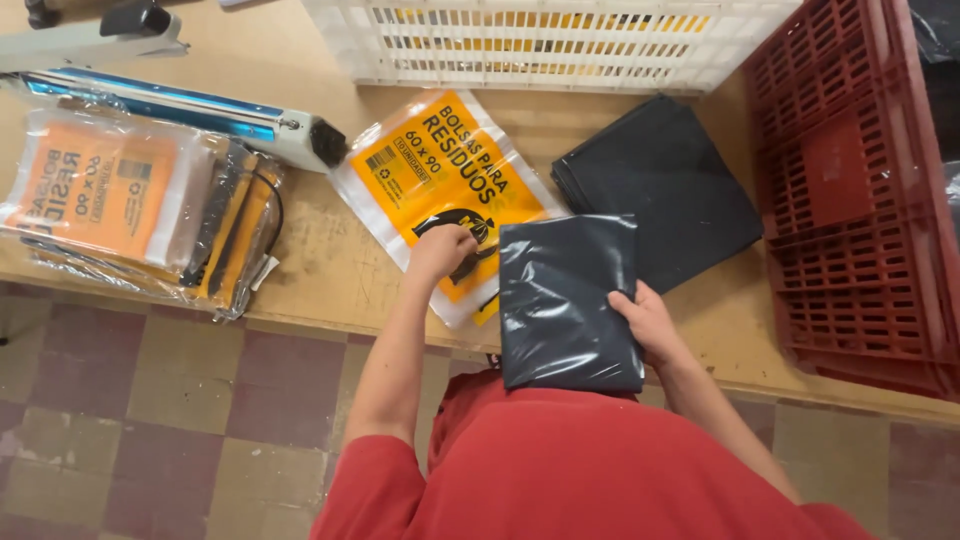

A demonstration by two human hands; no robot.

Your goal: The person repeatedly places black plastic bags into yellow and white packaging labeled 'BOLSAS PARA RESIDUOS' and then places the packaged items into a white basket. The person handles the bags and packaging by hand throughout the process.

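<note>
You're at packing station, small workshop or warehouse. Worn wooden desk [320,260] in front of you, scuffed and marked. Heat sealer [200,115] with blue bar lying at desk's left. Beside it, stack of filled clear packets with orange labels [110,195]. Another orange-labelled clear packet [440,170] flat at centre. Pile of folded black plastic bags [670,185] to right. White plastic crate [540,40] at back, red plastic crate [860,200] at right edge. Checkered tile floor [150,420] below, dull and worn.
</note>
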